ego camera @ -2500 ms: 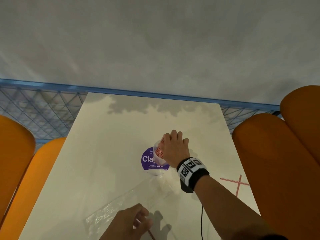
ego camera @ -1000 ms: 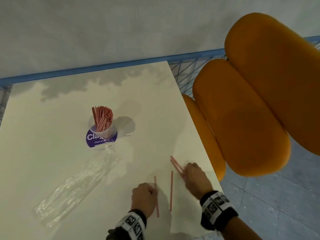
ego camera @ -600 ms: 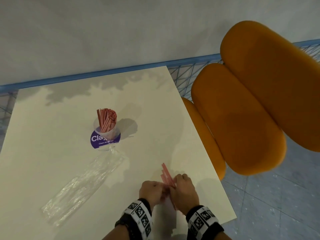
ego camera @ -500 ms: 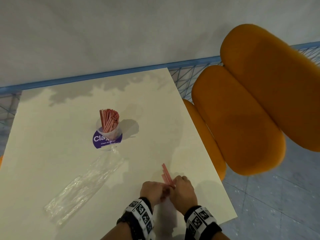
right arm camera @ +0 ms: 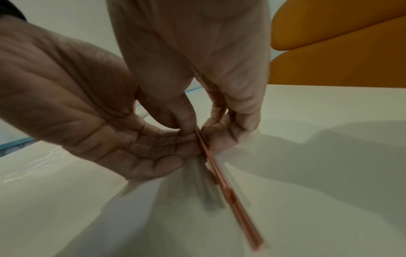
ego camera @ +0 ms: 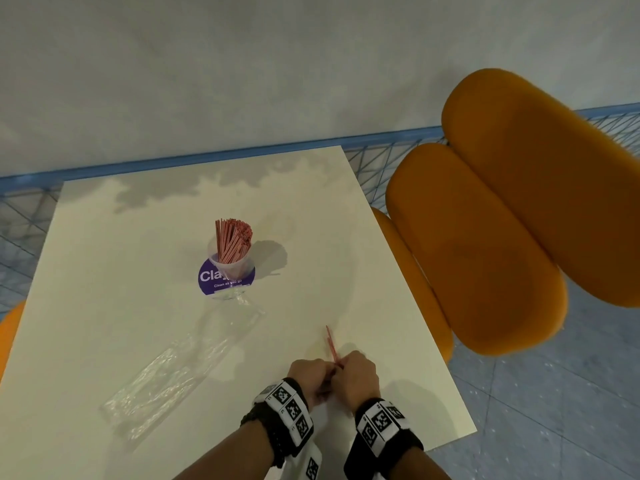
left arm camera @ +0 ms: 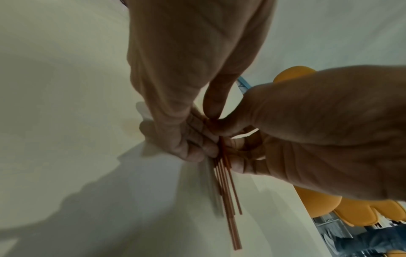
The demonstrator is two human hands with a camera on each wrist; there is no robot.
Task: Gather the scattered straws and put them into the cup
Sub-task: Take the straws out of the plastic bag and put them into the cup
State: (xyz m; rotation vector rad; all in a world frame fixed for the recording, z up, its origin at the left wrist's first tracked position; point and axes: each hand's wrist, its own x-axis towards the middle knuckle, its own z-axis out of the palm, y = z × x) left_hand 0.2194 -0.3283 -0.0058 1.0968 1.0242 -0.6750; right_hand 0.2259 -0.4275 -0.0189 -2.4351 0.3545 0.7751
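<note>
Both forearms reach forward side by side, each wrist wrapped in a black band with white marker squares. The left hand (ego camera: 309, 375) and the right hand (ego camera: 356, 375) meet knuckle to knuckle, backs turned up. The wrist views show both hands pinching one small bunch of straws (left arm camera: 226, 182). The left hand's fingers (right arm camera: 162, 147) are curled inward against the bunch from one side. The right hand's thumb (right arm camera: 184, 116) and curled fingers (right arm camera: 222, 139) close on it from the other.
</note>
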